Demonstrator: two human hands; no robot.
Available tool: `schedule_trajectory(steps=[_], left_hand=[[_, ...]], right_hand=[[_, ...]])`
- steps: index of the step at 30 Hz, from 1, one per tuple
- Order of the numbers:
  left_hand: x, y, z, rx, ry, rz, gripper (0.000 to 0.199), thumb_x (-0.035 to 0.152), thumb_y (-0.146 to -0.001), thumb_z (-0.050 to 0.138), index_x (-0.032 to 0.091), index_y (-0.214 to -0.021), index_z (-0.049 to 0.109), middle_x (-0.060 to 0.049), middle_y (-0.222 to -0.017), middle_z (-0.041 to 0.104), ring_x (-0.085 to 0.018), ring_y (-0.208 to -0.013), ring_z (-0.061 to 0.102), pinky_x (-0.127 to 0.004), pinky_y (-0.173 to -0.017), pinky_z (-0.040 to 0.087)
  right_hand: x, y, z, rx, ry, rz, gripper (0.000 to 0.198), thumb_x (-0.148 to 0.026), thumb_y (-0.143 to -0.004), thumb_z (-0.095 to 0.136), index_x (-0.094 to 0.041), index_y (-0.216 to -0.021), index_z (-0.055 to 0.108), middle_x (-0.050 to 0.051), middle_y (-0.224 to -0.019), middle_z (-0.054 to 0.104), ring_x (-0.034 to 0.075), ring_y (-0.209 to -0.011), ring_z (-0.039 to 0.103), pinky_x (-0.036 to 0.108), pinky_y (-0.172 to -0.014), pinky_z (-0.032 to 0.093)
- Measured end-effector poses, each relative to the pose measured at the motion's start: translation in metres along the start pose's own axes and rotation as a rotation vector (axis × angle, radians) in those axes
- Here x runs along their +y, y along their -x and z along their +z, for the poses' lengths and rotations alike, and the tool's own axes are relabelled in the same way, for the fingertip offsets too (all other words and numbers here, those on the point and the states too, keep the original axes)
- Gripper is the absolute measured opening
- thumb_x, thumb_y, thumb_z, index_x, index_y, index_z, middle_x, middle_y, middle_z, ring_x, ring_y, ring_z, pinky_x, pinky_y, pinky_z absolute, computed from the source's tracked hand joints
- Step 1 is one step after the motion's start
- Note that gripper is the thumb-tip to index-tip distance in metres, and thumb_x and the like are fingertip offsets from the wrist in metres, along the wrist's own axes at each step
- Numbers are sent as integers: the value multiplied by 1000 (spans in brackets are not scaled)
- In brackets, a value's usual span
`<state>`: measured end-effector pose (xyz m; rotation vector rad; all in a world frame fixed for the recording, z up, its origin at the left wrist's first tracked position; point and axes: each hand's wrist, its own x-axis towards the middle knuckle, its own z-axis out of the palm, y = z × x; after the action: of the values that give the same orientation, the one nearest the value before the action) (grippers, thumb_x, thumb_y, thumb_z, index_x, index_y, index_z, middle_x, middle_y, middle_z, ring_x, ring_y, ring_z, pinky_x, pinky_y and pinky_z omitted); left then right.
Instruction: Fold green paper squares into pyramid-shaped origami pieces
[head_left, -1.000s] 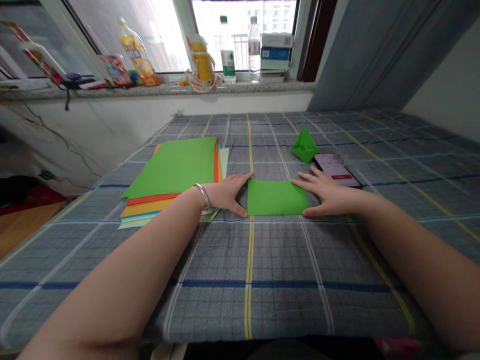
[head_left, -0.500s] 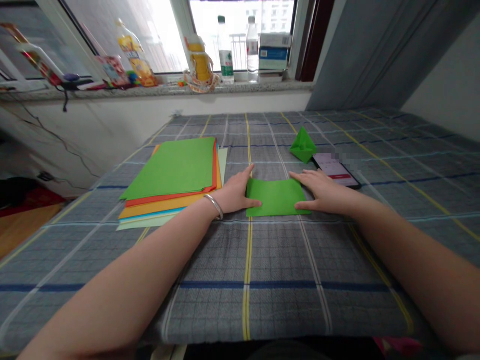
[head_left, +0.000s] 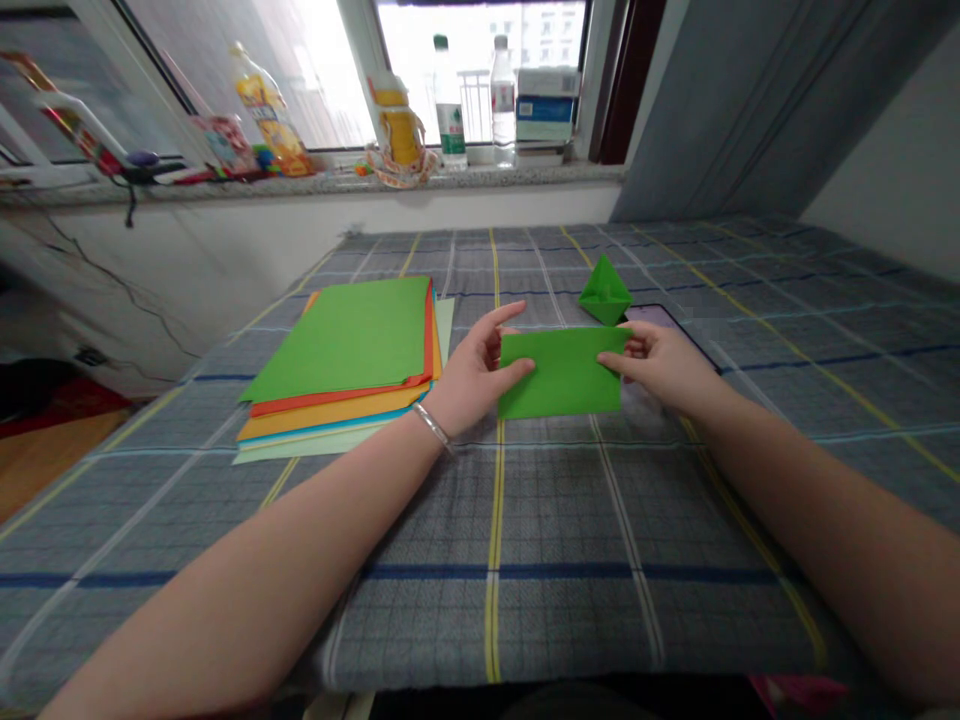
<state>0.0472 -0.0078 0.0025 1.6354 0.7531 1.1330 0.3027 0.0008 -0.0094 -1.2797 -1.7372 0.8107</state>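
- Green paper rectangle [head_left: 566,375], at the centre of the frame above the checked tablecloth [head_left: 420,620], has just changed most: it lay flat half a second ago, and now its face tips up towards the camera. By my judgement, the work has passed from steadying the paper on the cloth to handling it raised. Whether its lower edge touches the cloth, I cannot tell.
- Both hands have closed from a loose spread to a narrow grip, one at each short side.
- Left hand [head_left: 471,378], left of centre beside the paper stack [head_left: 352,335], grips the paper's left side: thumb on the front, curled fingers partly hidden behind, index finger stretched out free above the top edge.
- Right hand [head_left: 660,365], right of centre, pinches near the upper right corner, thumb in front, fingers tucked behind; it now covers part of the phone [head_left: 664,318].
- Folded green shape [head_left: 604,292], just above the paper's right end, stays untouched.
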Motion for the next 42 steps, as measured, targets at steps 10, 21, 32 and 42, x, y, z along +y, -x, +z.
schedule_trajectory(steps=[10, 21, 32, 42], left_hand=[[-5, -1, -9, -185, -530, -249, 27, 38, -86, 57, 15, -80, 70, -4, -71, 71, -15, -63, 60, -26, -63, 47], [-4, -1, -1, -49, -230, -285, 13, 27, -84, 64, 15, -88, 60, -2, -69, 70, -7, -50, 52, -19, -51, 42], [1, 3, 9, 160, -99, -283, 69, 21, -85, 62, 22, -147, 33, 4, -62, 65, -7, -47, 54, -17, -50, 41], [12, 10, 30, 11, 50, -349, 12, 25, -91, 56, 14, -94, 60, -1, -69, 66, -7, -58, 57, -19, -59, 45]], right_hand=[[-4, -1, -4, 134, -73, -32, 27, -44, -76, 68, -27, -95, 61, 4, -88, 72, 23, -73, 69, 35, -55, 56], [-27, 14, 3, 410, 545, -352, 43, -42, -82, 64, -25, -121, 58, 13, -131, 58, 32, -120, 54, 51, -93, 48], [-48, 25, 5, 77, 691, -732, 12, -34, -85, 63, -28, -80, 72, 0, -85, 75, 20, -86, 67, 44, -99, 41], [-54, 31, 17, 21, 881, -785, 15, -25, -91, 53, -21, -86, 67, 4, -92, 74, 21, -88, 65, 34, -78, 49]])
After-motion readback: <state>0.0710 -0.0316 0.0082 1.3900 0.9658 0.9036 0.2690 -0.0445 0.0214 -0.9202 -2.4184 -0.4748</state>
